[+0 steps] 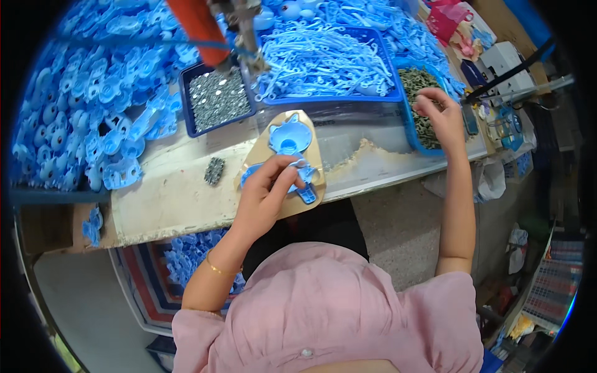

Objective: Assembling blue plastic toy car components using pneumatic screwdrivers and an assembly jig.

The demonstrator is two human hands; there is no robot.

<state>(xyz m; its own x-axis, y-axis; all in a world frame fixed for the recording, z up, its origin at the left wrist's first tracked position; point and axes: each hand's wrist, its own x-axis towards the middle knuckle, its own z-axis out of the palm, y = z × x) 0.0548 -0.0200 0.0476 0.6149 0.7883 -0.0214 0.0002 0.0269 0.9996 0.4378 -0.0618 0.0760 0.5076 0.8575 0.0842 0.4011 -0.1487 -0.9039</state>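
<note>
My left hand (264,193) is closed in a pinch at the front of the table, with a small light-blue plastic piece (301,164) at its fingertips. It rests over a tan rounded-triangular board (309,124), on which a blue animal-shaped plastic shell (290,135) lies face up. The lower part of the shell is partly hidden by my fingers. My right hand (441,118) is above a light-blue tray (413,140) of small greenish-brown pieces, thumb and fingers drawn together. Whatever is between those fingertips is too small to make out.
A dark-blue tray (398,97) of thin blue plastic rods stands at the back, beside a small bin (199,132) of silvery pieces. Blue shells (56,130) are heaped at left. An orange-red tool (199,28) hangs overhead. A small metal pile (214,171) lies left of the board.
</note>
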